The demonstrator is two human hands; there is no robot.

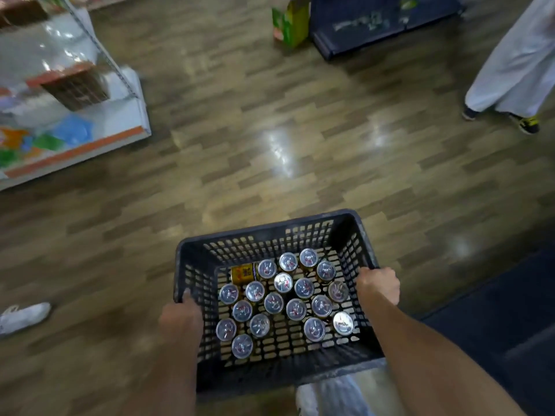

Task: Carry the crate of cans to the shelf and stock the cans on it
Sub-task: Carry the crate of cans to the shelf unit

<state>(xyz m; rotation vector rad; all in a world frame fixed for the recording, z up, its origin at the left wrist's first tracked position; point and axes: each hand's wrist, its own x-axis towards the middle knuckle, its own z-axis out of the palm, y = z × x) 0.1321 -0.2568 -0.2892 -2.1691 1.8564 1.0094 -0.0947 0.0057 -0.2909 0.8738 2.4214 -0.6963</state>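
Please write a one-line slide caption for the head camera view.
Both hands, left and right, carry a dark perforated plastic crate of silver-topped cans over wood-pattern floor.

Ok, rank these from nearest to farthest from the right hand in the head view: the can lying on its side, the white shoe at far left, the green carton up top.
From the right hand:
1. Can lying on its side, inside the crate, far-left corner.
2. Green carton, on the floor ahead.
3. White shoe, far left edge.

Wood-pattern floor (270, 121) under green carton (289, 24)
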